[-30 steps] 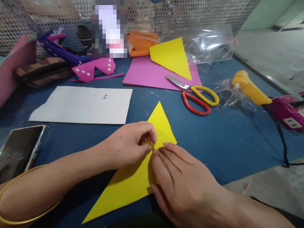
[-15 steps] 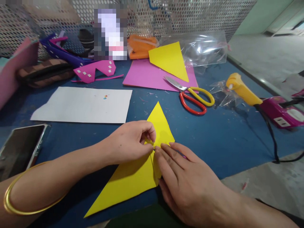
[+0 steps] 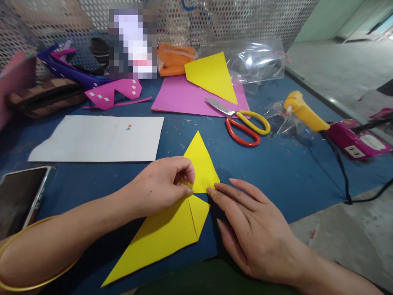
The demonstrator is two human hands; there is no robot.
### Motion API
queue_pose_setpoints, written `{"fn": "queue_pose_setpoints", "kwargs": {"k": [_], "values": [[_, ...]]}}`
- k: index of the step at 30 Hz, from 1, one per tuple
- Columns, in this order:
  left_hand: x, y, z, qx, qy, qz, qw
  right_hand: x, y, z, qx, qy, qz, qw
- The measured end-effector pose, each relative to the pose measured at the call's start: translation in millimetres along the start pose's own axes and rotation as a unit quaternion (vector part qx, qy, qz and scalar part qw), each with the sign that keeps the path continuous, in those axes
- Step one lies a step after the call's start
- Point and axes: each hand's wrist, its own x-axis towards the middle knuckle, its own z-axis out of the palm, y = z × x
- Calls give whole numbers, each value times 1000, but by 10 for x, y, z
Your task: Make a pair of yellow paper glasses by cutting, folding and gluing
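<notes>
A folded sheet of yellow paper (image 3: 167,231) lies on the blue table, its pointed tip facing away from me. My left hand (image 3: 167,180) is closed at the middle of the sheet, thumb and fingers pinched on the paper near the crease. Part of the fold there is hidden under that hand. Right of the sheet, my right hand (image 3: 251,225) rests with its fingers stretched out, the index fingertip touching the paper's right edge. A small folded flap shows between the hands, on the near right part of the sheet.
Scissors (image 3: 238,121) with red and yellow handles lie beyond the paper, beside purple sheets (image 3: 175,96) and another yellow piece (image 3: 211,76). A yellow glue gun (image 3: 307,112) is on the right. White paper (image 3: 98,139), a phone (image 3: 24,196) and a pink paper mask (image 3: 113,94) are leftward.
My right hand has slid right and off the flap, uncovering it. My left hand keeps its pinch on the paper. The whole view has shifted slightly.
</notes>
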Motion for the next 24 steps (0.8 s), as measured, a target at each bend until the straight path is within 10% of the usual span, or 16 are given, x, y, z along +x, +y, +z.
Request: {"fn": "queue_pose_setpoints", "kwargs": {"k": [12, 16, 24], "values": [[-339, 59, 181, 57, 87, 85, 991, -87, 65, 85, 94, 26, 51, 994], [-594, 88, 492, 303, 197, 227, 904, -100, 60, 108, 71, 35, 28, 996], [-673, 87, 829, 442, 302, 183, 825, -131, 78, 139, 57, 42, 10, 997]]}}
